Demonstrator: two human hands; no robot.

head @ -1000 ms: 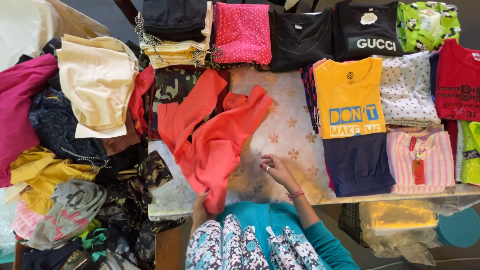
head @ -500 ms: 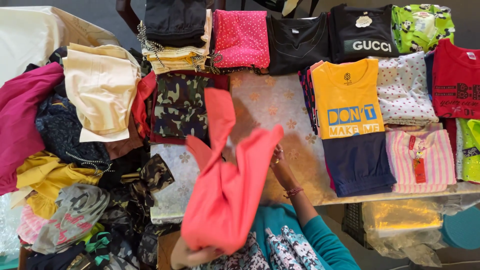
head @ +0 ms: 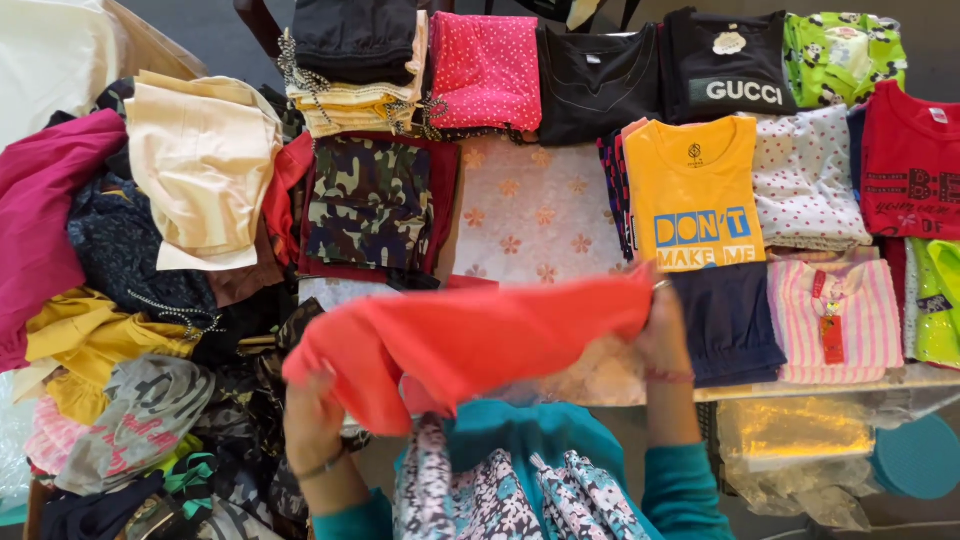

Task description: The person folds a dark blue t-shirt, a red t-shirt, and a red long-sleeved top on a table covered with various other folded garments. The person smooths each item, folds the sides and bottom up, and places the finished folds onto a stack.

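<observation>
I hold a coral-red garment (head: 470, 340) stretched out sideways in front of me, above the near edge of the table. My left hand (head: 312, 425) grips its lower left end, next to the heap of mixed clothes. My right hand (head: 662, 335) grips its right end, close to a folded navy garment (head: 728, 322). Beneath the stretched cloth lies a pale floral sheet (head: 530, 215) covering the table.
A folded camouflage garment (head: 368, 200) lies on a dark red one at centre left. Folded tops fill the back and right: pink dotted (head: 487, 70), black (head: 600, 80), yellow printed shirt (head: 695, 190), striped pink (head: 830, 320). A loose clothes heap (head: 110, 300) is on the left.
The coral-red garment was lifted off the table and hung upright half a second ago; now it is turned and pulled out flat between both hands, the left hand moved out to the left.
</observation>
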